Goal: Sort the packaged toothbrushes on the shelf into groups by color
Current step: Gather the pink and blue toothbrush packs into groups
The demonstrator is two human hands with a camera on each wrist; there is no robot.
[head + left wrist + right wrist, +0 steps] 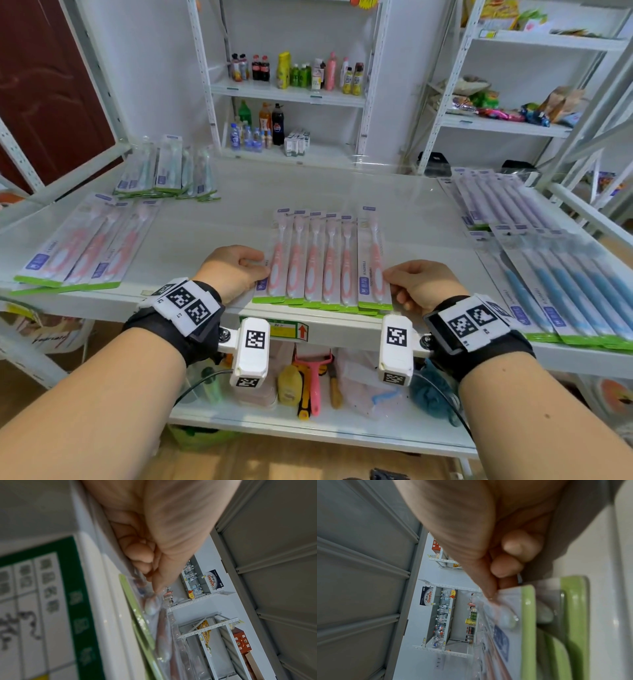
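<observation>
A fanned row of pink toothbrush packs [322, 260] lies at the front middle of the white shelf [212, 222]. My left hand [261, 268] pinches the row's left edge, thumb on top of the leftmost pack. At the row's right edge my right hand [390, 278] pinches the outer pack the same way. The left wrist view has the left hand [154, 578] on a clear pack with a green strip [137, 614]. In the right wrist view the right hand [493, 589] pinches the pack's corner [506, 628]. More pink packs [82, 246] lie at the front left.
Green packs [168, 171] lie at the back left, purple packs [496, 198] at the back right, blue packs [565, 284] at the front right. Bottles [294, 72] fill the shelves behind. A lower shelf holds a pink peeler [313, 380] and other items.
</observation>
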